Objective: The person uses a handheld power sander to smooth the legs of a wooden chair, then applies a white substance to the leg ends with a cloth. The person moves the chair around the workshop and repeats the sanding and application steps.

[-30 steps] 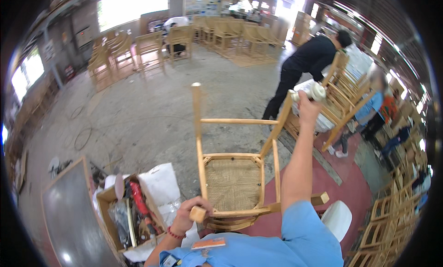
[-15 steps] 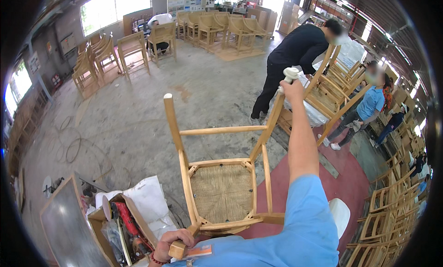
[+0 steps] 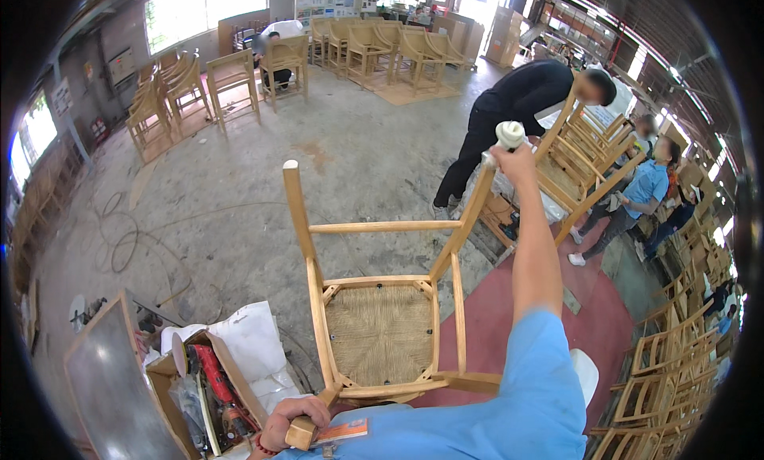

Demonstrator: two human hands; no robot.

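A wooden chair (image 3: pixel 313 297) with a woven seat (image 3: pixel 380 333) is tipped in front of me, the seat's underside and corner braces showing. Two of its legs point away from me, their ends whitish. My left hand (image 3: pixel 296 420) is wrapped round a wooden part of the chair near my body, its squared end sticking out past the fingers. With my arm stretched forward, my right hand (image 3: pixel 516 159) grips a small white object with a round, ringed top (image 3: pixel 510 134), at the end of the far right leg. Its lower part is hidden by my fingers.
An open box of tools (image 3: pixel 215 392) stands at lower left beside a grey panel (image 3: pixel 119 384). A person in black (image 3: pixel 517 102) bends over stacked chairs (image 3: pixel 581 161) at right. More chairs (image 3: pixel 374 50) line the back. A hose (image 3: pixel 119 245) lies on the floor.
My right hand and the white object have shifted slightly right and nearer; the object's top now tilts more toward me. The person in black bends lower. My left hand keeps its grip.
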